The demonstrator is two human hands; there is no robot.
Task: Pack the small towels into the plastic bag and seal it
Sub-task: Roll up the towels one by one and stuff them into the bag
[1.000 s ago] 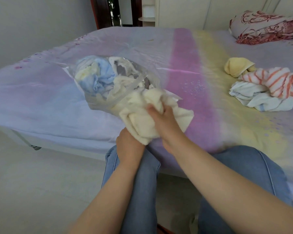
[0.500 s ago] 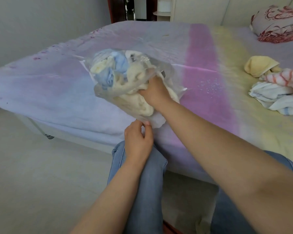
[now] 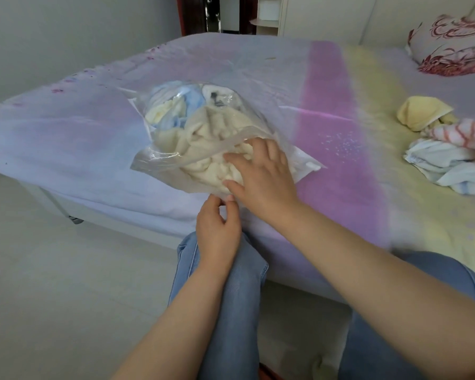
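A clear plastic bag (image 3: 159,160) lies on the bed near its front edge, its mouth facing me. Inside are a cream towel (image 3: 211,133), a blue towel (image 3: 187,102) and a white one. My right hand (image 3: 261,174) is at the bag's mouth with fingers spread, pressing on the cream towel. My left hand (image 3: 217,229) pinches the lower rim of the bag at the bed's edge. A yellow towel (image 3: 420,112), a red-striped towel (image 3: 466,135) and a pale blue-white towel (image 3: 444,165) lie loose on the bed at the right.
The bed (image 3: 80,138) has a pastel sheet in lilac, pink and yellow bands. A red-patterned pillow (image 3: 450,42) lies at the back right. My knees in blue jeans (image 3: 231,297) are against the bed's front edge. Pale floor (image 3: 66,297) spreads to the left.
The cream towel, held outside the bag a second ago, has been pushed inside by my right hand. That hand has since drawn back to the mouth and spread its fingers. My left hand keeps the rim.
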